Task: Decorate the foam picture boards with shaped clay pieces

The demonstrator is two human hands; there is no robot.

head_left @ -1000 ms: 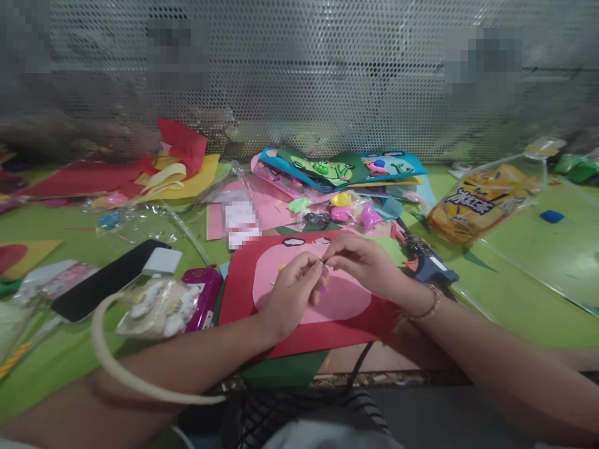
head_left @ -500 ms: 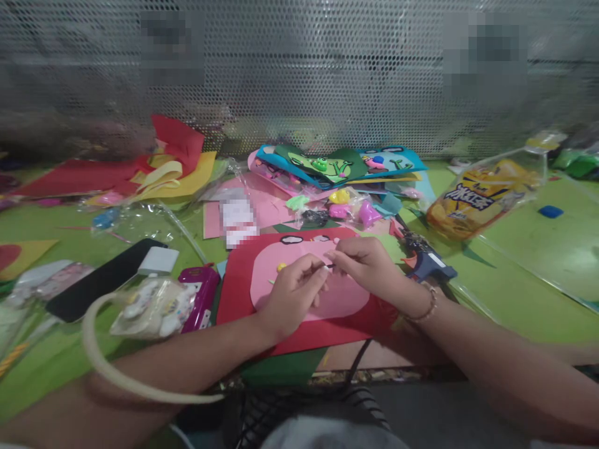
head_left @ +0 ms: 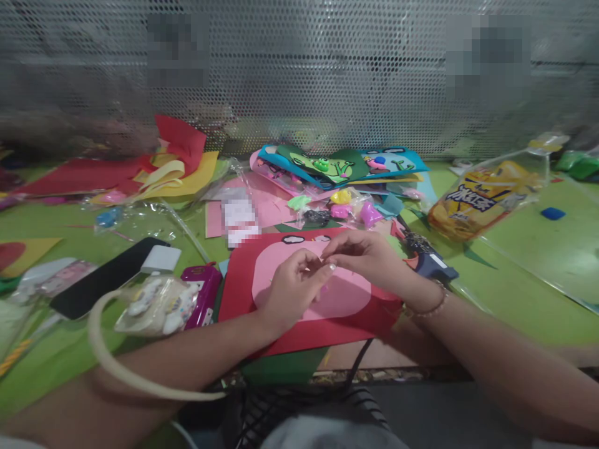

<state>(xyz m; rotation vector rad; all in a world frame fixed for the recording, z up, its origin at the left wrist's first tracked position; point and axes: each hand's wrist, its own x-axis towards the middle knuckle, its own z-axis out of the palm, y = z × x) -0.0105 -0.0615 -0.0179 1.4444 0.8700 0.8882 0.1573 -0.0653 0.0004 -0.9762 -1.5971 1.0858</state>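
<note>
Holding left hand (head_left: 291,292) and right hand (head_left: 372,259) together at the fingertips (head_left: 331,267) over red-and-pink card (head_left: 238,290) by near edge of tabletop (head_left: 524,293), can't tell if clamped on anything.

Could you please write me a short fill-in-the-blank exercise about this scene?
1. The left hand and right hand are close together above a ____ sheet.
2. A bracelet circles the person's ____ wrist.
3. The purple case lies to the ____ of that sheet.
4. The small lump right of the bottle is ____.

Missing words: red; right; left; blue.
</note>
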